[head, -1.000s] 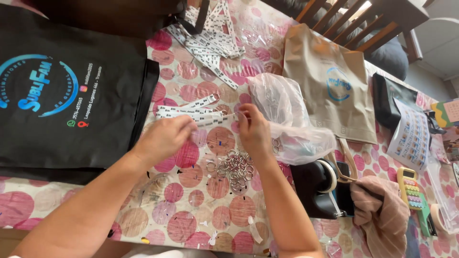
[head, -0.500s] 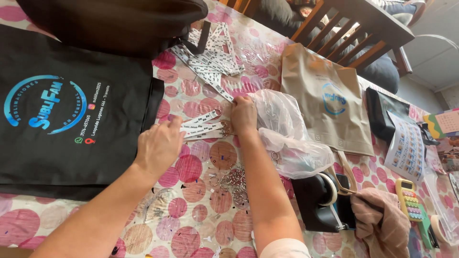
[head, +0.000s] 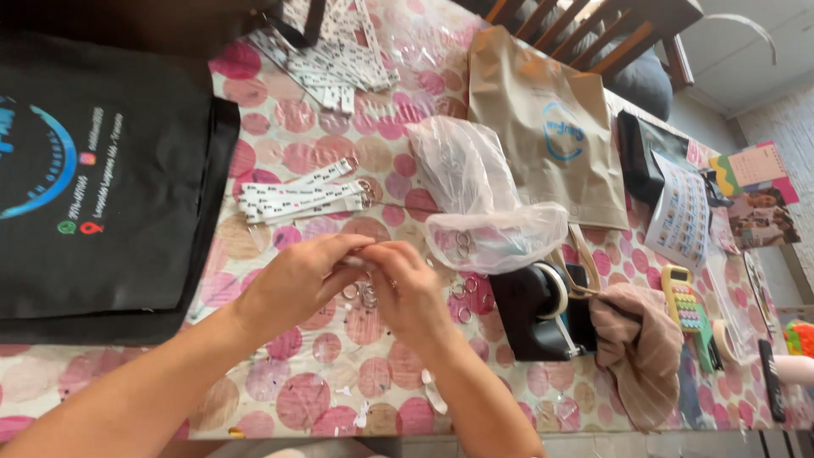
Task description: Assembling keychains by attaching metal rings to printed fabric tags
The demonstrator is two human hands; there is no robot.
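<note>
Both hands, left hand (head: 297, 284) & right hand (head: 407, 293), pinched shut on a small white strip (head: 356, 261) w/ key rings (head: 367, 295) below; loose pinch could drop it

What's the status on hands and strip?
Left hand and right hand together, pinching a small white strip. Key rings just under them. Strip stack and plastic bag apart, nothing blocking.

Black tote bag (head: 93, 178), tan bag (head: 551, 127), tape dispenser (head: 538, 309)
</note>
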